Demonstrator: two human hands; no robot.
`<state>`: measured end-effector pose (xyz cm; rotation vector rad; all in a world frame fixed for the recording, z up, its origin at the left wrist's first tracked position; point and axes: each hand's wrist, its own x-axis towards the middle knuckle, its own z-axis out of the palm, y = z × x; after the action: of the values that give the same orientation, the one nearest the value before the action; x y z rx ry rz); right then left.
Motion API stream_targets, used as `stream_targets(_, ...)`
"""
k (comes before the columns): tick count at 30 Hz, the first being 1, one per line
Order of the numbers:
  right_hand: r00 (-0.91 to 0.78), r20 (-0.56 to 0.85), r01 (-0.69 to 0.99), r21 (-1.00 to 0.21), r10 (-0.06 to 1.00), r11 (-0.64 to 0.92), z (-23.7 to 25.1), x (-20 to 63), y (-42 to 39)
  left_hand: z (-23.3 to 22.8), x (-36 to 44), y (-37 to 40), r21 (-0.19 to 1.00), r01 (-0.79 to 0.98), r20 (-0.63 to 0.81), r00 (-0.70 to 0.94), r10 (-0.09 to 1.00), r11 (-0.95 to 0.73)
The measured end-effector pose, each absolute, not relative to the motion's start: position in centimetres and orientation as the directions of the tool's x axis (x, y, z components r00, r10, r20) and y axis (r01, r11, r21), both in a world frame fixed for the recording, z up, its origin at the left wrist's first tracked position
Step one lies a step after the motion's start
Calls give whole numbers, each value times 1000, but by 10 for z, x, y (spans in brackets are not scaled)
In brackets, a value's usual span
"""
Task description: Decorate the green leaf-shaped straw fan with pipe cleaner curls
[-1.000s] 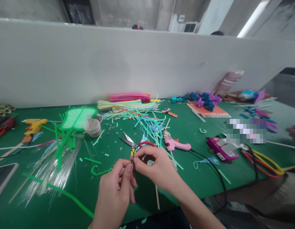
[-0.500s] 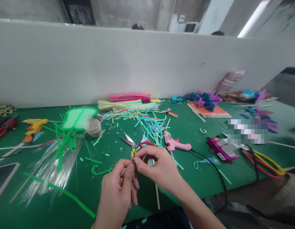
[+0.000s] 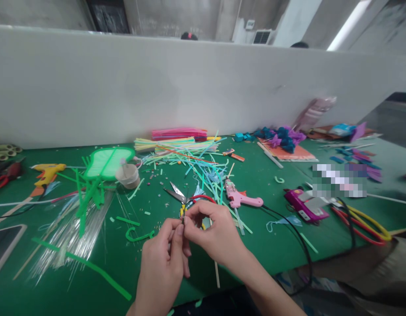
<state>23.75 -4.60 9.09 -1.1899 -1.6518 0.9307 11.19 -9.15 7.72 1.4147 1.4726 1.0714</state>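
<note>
Pinching a thin dark stem (image 3: 184, 210) between thumb and forefinger, left hand (image 3: 163, 267) at six o'clock of the green table (image 3: 275, 245), fingers curled tight about the lower end. Meeting it from four o'clock, right hand (image 3: 213, 235), fingertips (image 3: 186, 220) closed on the same stem just above the left thumb, both hands touching. Too slender and small to tell what the stem is made of.

Lying directly behind the hands, at twelve o'clock of them: scissors (image 3: 176, 193), blades parted, red handle loop partly hidden by the right knuckles. At one o'clock, a pink glue gun (image 3: 240, 197) on its side, black cord trailing off toward four o'clock. Further out at three o'clock, a magenta glue gun (image 3: 304, 206).

Standing at ten o'clock, a small round cup (image 3: 128, 176), upright, a stick or nozzle poking out of its top; contents otherwise not discernible. Touching its left edge, a green leaf-shaped frame (image 3: 106, 163). Spread at twelve o'clock, a loose heap of coloured strips (image 3: 186, 153). At nine o'clock, a yellow glue gun (image 3: 48, 172).
</note>
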Motion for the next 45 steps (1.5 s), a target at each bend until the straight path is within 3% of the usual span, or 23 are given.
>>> stream_targets(5, -148, 252, 299, -910, 956, 286, 89, 238, -46, 74, 109, -91, 968, 244, -56, 4, 998, 53)
stream_targets(18, -192, 136, 228, -957, 972, 179, 88, 240, -43, 78, 114, -90, 974, 213, -78, -25, 997, 82)
stream_targets(25, -189, 179, 226, -949, 965, 220, 92, 240, -45, 82, 114, -90, 986, 122, -109, -11, 994, 110)
stream_targets(39, -213, 57, 145, -985, 975, 89, 95, 242, -44, 77, 114, -91, 988, 107, -111, -8, 994, 111)
stream_targets(45, -195, 84, 128, -986, 977, 110, 91, 241, -44, 78, 113, -91, 988, 87, -126, 18, 992, 124)
